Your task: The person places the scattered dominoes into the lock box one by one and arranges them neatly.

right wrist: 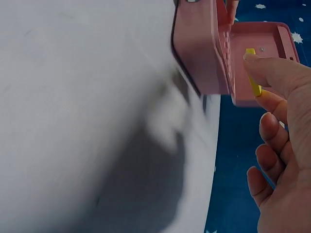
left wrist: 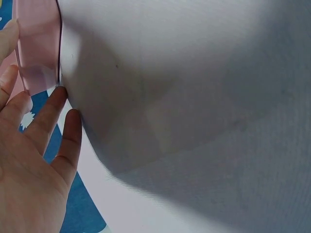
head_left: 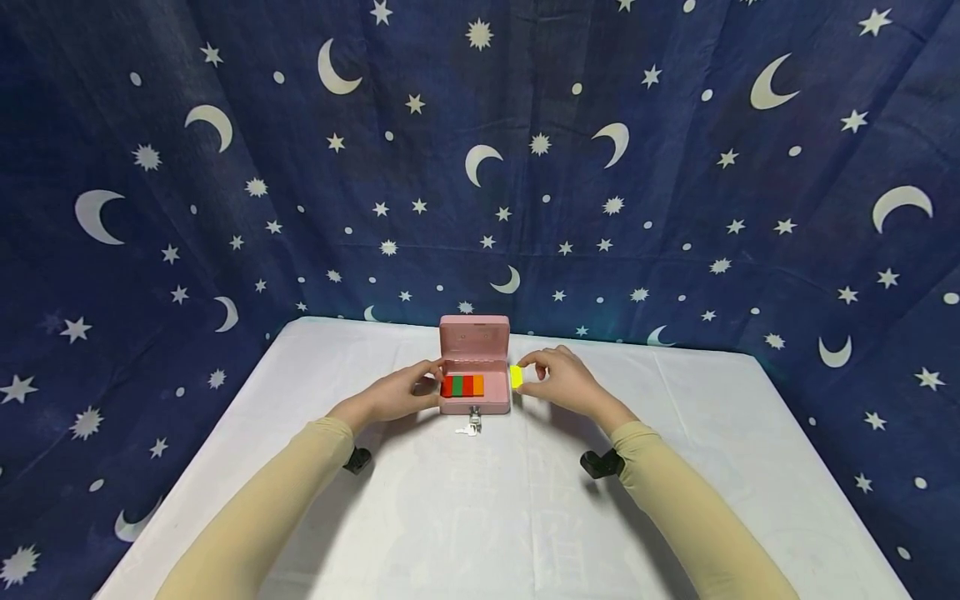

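Note:
A pink metal box (head_left: 497, 389) stands on the table with its lid (head_left: 474, 337) raised at the back. Inside its left part lies a row of flat blocks in red, green (head_left: 457, 386), red and orange (head_left: 478, 385). My left hand (head_left: 397, 394) touches the box's left rim with thumb and index finger, the other fingers loosely extended in the left wrist view. Just outside the right wall, my right hand (head_left: 566, 382) pinches a thin yellow block (right wrist: 252, 75) between thumb and index finger. The right hand's other fingers curl freely below.
A small lock with keys (head_left: 470, 429) hangs at the box's front, on the white-covered table (head_left: 480, 517). Dark blue cloth (head_left: 420, 250) with moons and stars rises behind and at both sides. Black wrist mounts (head_left: 600, 464) sit under both forearms.

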The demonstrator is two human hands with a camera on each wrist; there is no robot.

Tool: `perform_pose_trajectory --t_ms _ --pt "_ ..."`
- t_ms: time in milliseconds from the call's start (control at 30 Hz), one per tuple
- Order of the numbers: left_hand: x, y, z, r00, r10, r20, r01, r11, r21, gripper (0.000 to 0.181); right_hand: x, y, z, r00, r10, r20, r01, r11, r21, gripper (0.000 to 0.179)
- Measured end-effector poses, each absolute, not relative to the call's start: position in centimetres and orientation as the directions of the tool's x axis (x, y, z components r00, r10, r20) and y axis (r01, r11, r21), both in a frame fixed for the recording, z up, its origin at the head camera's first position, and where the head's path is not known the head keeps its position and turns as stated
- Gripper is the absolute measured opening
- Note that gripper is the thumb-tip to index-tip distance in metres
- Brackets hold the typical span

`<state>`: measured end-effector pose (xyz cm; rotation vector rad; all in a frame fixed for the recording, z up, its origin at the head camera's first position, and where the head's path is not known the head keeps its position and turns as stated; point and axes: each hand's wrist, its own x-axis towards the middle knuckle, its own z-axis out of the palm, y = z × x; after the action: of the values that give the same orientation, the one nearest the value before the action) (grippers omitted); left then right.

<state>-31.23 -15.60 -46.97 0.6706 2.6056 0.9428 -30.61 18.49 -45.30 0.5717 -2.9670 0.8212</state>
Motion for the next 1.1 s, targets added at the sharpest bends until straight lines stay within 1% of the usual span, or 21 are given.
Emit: perform_pose_trajectory --t_ms 267,500,667,800,967,1100 --pt "-31.1 -15.6 -46.8 -0.846 0.522 -0.107 0.331 0.673 0.662 0.039 -31.9 15.8 -45.7 -0.942 -0.322 0.098 -0.33 0.829 -0.452 0.043" --pt "-31.2 -15.6 -47.0 -0.848 0.518 -0.109 0.325 0.673 0.665 0.038 -32.4 13.9 -45.8 -0.938 -0.341 0.069 -0.342 0.867 -0.363 0.036" --pt "-31.1 -15.5 -46.9 -0.851 0.512 -0.116 0.318 0.679 0.661 0.038 -32.4 12.8 -45.9 -0.942 -0.333 0.034 -0.326 0.888 -0.324 0.039" --pt "-31.0 -15.4 -46.9 -0.849 0.515 -0.117 0.319 0.677 0.664 0.037 -32.5 12.4 -46.1 -0.951 -0.31 0.017 -0.3 0.904 -0.304 0.04" --pt "-31.0 -15.4 -46.7 -0.853 0.508 -0.117 0.312 0.678 0.666 0.037 -32.6 12.2 -46.3 -0.96 -0.281 -0.009 -0.265 0.914 -0.306 0.04" --pt "-31.0 -15.4 -46.7 -0.851 0.513 -0.111 0.318 0.672 0.669 0.036 -32.7 12.1 -46.4 -0.96 -0.277 -0.037 -0.253 0.918 -0.304 0.037"
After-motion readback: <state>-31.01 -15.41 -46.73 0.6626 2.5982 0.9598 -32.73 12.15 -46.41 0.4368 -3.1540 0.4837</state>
